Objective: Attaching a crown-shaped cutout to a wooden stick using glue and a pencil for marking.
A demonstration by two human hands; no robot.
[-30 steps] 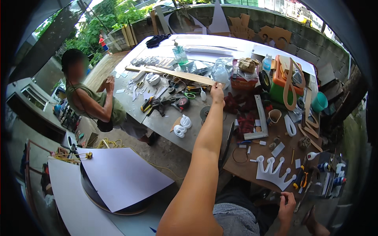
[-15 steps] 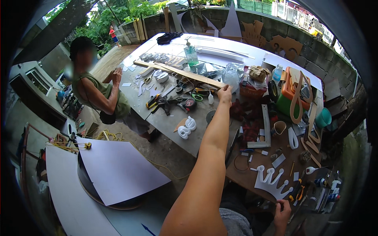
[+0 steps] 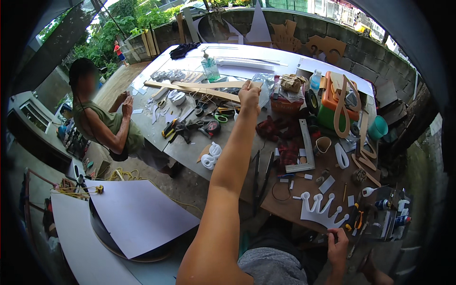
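Holding 1 wooden strip, the left hand is outstretched forward.

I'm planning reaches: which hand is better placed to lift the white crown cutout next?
Probably the right hand: it is beside the white crown cutout; the left hand is outstretched, gripping a wooden strip.

- Yeah, I'm standing in an open-air workshop, no question
- Big work table buried in tools: tape measure, metal square, orange-handled pliers
- Cutouts all over, like this white crown, plus brown ones by the block wall
- Greenery right past the edge lol
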